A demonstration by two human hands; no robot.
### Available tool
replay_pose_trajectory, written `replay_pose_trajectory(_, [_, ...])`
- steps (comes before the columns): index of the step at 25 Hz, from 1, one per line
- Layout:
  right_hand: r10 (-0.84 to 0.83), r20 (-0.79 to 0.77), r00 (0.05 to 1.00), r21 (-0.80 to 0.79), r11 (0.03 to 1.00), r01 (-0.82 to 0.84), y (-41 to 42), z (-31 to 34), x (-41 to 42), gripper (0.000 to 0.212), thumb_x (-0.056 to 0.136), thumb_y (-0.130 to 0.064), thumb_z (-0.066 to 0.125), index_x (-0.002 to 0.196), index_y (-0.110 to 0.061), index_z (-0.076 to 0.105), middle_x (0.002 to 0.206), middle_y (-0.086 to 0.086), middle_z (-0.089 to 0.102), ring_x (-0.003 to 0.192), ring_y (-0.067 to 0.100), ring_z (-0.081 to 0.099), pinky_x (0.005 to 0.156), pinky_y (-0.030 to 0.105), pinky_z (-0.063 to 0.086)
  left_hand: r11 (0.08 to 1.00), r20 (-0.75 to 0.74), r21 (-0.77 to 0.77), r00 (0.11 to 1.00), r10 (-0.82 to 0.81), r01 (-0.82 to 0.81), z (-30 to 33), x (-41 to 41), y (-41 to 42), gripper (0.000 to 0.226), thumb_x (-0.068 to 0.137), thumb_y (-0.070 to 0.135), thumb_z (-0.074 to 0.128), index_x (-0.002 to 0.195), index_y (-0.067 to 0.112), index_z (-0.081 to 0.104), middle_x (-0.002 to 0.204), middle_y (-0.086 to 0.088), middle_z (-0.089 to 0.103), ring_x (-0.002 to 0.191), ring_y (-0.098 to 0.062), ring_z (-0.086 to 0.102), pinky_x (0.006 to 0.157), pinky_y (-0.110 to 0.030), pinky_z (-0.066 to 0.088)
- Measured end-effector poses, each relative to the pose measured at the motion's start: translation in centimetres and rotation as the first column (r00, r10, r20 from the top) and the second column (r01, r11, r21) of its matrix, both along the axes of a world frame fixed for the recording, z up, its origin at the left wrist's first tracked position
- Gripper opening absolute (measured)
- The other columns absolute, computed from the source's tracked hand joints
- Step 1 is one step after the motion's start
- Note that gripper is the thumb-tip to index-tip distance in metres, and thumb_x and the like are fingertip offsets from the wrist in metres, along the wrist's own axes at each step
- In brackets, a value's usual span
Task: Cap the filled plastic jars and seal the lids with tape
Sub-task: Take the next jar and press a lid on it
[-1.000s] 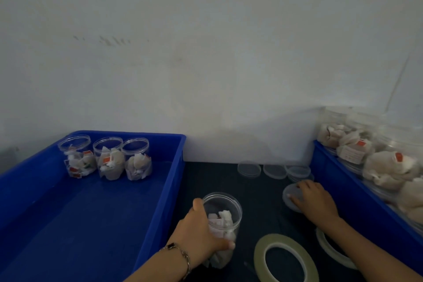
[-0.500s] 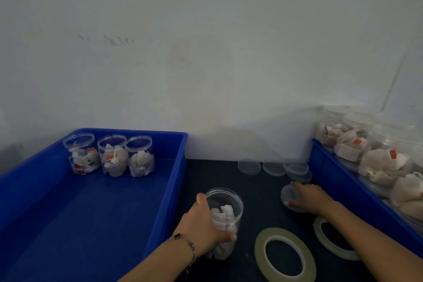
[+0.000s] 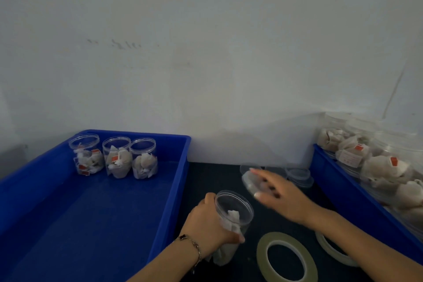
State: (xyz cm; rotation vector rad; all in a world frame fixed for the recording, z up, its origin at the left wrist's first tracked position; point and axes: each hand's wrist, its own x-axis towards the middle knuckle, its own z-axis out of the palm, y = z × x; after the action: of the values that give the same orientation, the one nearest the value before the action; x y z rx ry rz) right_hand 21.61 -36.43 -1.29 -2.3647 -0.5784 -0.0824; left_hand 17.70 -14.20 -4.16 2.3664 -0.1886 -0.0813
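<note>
Fingers of right hand pinching clear lid; left hand gripping open jar.
Risk: jar is tilting; lid may be seating crooked.

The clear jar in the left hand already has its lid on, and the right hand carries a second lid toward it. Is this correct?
Not quite. In the head view the clear jar gripped by the left hand is still open at its mouth, with no lid on it. The right hand carries the lid toward it; that is the first lid for this jar, not a second.
</note>
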Motion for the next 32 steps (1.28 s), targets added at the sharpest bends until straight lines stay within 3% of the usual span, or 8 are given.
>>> replay_pose_trajectory(4, [0.181, 0.012, 0.983, -0.099, 0.979, -0.179, 2.5, 1.0, -2.0, 0.061, 0.078, -0.069, 0.052, 0.132, -0.066, 0.025, 0.132, -0.028, 0.038, 0.121, -0.009, 0.039, 0.099, 0.020, 0.039, 0.972, 0.059, -0.234, 0.998, 0.008, 0.006, 0.7, -0.4, 0.5, 0.092, 0.044, 0.057, 0.078, 0.123, 0.034, 0.036, 0.120, 0.013, 0.040, 0.106, -0.005, 0.046, 0.091, -0.027, 0.048])
replay_pose_trajectory(9, [0.233, -0.091, 0.968, -0.151, 0.958, -0.244, 3.9, 3.1, -2.0, 0.052, 0.083, -0.053, 0.058, 0.121, -0.072, 0.028, 0.131, -0.013, 0.039, 0.120, 0.001, 0.041, 0.104, 0.031, 0.040, 0.980, 0.186, -0.200, 0.982, 0.020, 0.018, 0.6, -0.6, 0.2, 0.088, 0.047, 0.051, 0.083, 0.116, 0.043, 0.029, 0.118, 0.019, 0.036, 0.101, 0.005, 0.042, 0.074, -0.008, 0.036])
replay_pose_trajectory(15, [0.269, -0.238, 0.933, -0.095, 0.950, -0.298, 3.9, 4.8, -1.5, 0.056, 0.079, -0.040, 0.070, 0.122, -0.064, 0.042, 0.133, -0.012, 0.043, 0.122, 0.010, 0.048, 0.100, 0.038, 0.048, 0.950, 0.119, -0.289, 0.989, -0.084, 0.116, 1.6, -1.0, 0.8, 0.078, 0.048, 0.045, 0.085, 0.110, 0.040, 0.037, 0.107, 0.018, 0.055, 0.098, 0.002, 0.056, 0.081, -0.017, 0.051])
replay_pose_trajectory(18, [0.344, -0.352, 0.871, 0.002, 0.930, -0.367, 3.0, 5.4, -1.8, 0.065, 0.072, -0.040, 0.071, 0.128, -0.058, 0.044, 0.139, -0.019, 0.044, 0.127, 0.005, 0.046, 0.104, 0.037, 0.044, 0.854, -0.035, -0.477, 0.966, -0.255, 0.208, 2.4, -1.1, 1.6, 0.081, 0.042, 0.039, 0.083, 0.114, 0.028, 0.046, 0.115, 0.006, 0.059, 0.105, -0.008, 0.059, 0.095, -0.036, 0.051])
replay_pose_trajectory(21, [0.463, -0.458, 0.759, 0.157, 0.883, -0.443, 1.7, 6.4, -2.1, 0.066, 0.076, -0.032, 0.071, 0.136, -0.046, 0.045, 0.143, -0.015, 0.044, 0.130, 0.010, 0.045, 0.103, 0.040, 0.045, 0.713, -0.149, -0.642, 0.867, -0.475, 0.281, 3.2, -1.1, 2.0, 0.086, 0.049, 0.033, 0.080, 0.126, 0.015, 0.046, 0.125, -0.008, 0.059, 0.114, -0.022, 0.058, 0.102, -0.044, 0.045])
replay_pose_trajectory(25, [0.503, -0.446, 0.740, 0.241, 0.864, -0.442, 1.4, 6.5, -2.6, 0.063, 0.083, -0.037, 0.067, 0.140, -0.040, 0.042, 0.145, -0.009, 0.045, 0.131, 0.016, 0.045, 0.104, 0.043, 0.043, 0.606, -0.147, -0.726, 0.787, -0.599, 0.325, 3.4, -1.4, 2.3, 0.091, 0.054, 0.053, 0.080, 0.128, 0.009, 0.049, 0.117, -0.011, 0.063, 0.108, -0.028, 0.060, 0.094, -0.037, 0.050])
replay_pose_trajectory(29, [0.337, -0.303, 0.892, -0.057, 0.928, -0.370, 2.7, 5.7, -2.7, 0.057, 0.075, -0.068, 0.052, 0.130, -0.063, 0.037, 0.132, -0.008, 0.056, 0.115, 0.006, 0.057, 0.096, 0.035, 0.049, 0.743, -0.177, -0.636, 0.898, -0.403, 0.208, 3.1, -2.0, 1.7, 0.079, 0.051, 0.047, 0.080, 0.119, 0.017, 0.052, 0.114, -0.005, 0.064, 0.101, -0.020, 0.064, 0.082, -0.030, 0.053])
replay_pose_trajectory(32, [0.235, -0.228, 0.945, -0.182, 0.943, -0.278, 3.5, 4.6, -3.3, 0.048, 0.085, -0.065, 0.038, 0.132, -0.059, 0.031, 0.116, -0.005, 0.061, 0.097, 0.009, 0.063, 0.085, 0.031, 0.053, 0.886, -0.051, -0.438, 0.980, -0.193, 0.152, 2.4, -2.4, 0.7, 0.066, 0.057, 0.045, 0.082, 0.110, 0.028, 0.047, 0.108, 0.009, 0.058, 0.096, -0.007, 0.060, 0.075, -0.019, 0.047])
